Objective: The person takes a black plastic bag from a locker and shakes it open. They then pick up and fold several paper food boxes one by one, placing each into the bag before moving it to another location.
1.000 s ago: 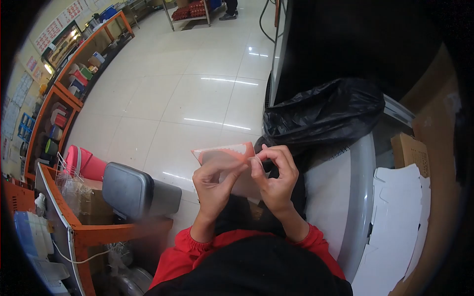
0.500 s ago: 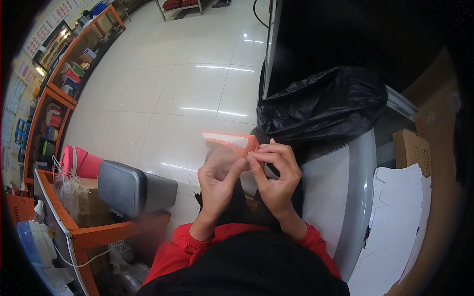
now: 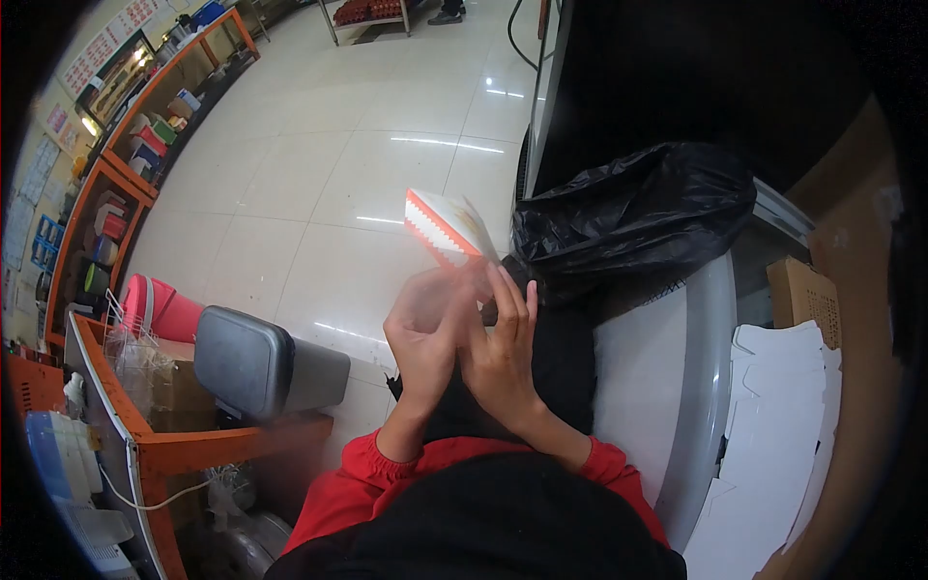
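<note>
A small folded carton (image 3: 447, 230), orange and white with a zigzag edge, is held up in front of my body over the tiled floor. My left hand (image 3: 423, 319) is closed around its lower end, its fingers somewhat blurred. Against the same end presses my right hand (image 3: 501, 338), with its fingers together and pointing up. The two hands touch, and the carton's bottom is hidden between them.
A black plastic bag (image 3: 633, 213) lies to the right. Farther right are stacked white cardboard sheets (image 3: 773, 416) and a brown box (image 3: 804, 298). At left stand a grey bin (image 3: 246, 362), a pink container (image 3: 159, 309) and an orange-framed table (image 3: 222, 447). A person's shoe (image 3: 446, 17) shows at the top.
The carton has turned so that it points more upward, showing a white face. My right hand has moved left against my left hand, and its fingers have straightened.
</note>
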A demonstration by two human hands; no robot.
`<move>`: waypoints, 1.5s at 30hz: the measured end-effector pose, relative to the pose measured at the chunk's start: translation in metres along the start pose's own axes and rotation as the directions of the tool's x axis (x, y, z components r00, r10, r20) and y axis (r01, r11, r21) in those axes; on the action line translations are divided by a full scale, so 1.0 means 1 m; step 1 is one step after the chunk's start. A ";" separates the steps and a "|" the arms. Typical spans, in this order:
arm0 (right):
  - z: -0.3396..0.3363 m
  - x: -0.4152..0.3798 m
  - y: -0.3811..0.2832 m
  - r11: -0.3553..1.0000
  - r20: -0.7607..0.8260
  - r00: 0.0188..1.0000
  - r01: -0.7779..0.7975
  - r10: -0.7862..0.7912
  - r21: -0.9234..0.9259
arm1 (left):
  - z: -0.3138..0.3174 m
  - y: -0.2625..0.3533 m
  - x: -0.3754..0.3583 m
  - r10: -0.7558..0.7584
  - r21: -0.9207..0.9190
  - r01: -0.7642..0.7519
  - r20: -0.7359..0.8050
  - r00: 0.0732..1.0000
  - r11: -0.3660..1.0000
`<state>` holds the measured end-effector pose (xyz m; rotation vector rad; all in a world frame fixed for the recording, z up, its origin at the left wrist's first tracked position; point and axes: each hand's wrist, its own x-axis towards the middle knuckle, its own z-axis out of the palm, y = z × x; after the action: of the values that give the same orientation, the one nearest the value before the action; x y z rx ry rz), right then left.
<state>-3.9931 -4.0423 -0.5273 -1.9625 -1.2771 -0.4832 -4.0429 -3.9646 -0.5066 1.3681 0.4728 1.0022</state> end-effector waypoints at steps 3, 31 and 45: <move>0.005 0.002 0.000 0.999 0.023 1.000 0.013 -0.014 0.039 | -0.004 0.000 0.006 -0.003 -0.101 0.000 -0.027 1.000 0.995; -0.020 0.017 0.004 0.974 -0.226 0.973 0.009 0.043 0.224 | -0.014 0.004 -0.001 -0.068 -0.278 0.101 0.125 0.990 0.955; -0.010 0.017 0.015 0.964 -0.348 0.937 0.105 -0.015 0.242 | -0.001 0.006 -0.007 -0.110 -0.268 0.111 0.018 0.994 0.957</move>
<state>-3.9717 -4.0423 -0.5153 -1.5453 -1.1156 -0.6270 -4.0494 -3.9707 -0.5026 1.0877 0.3907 0.9350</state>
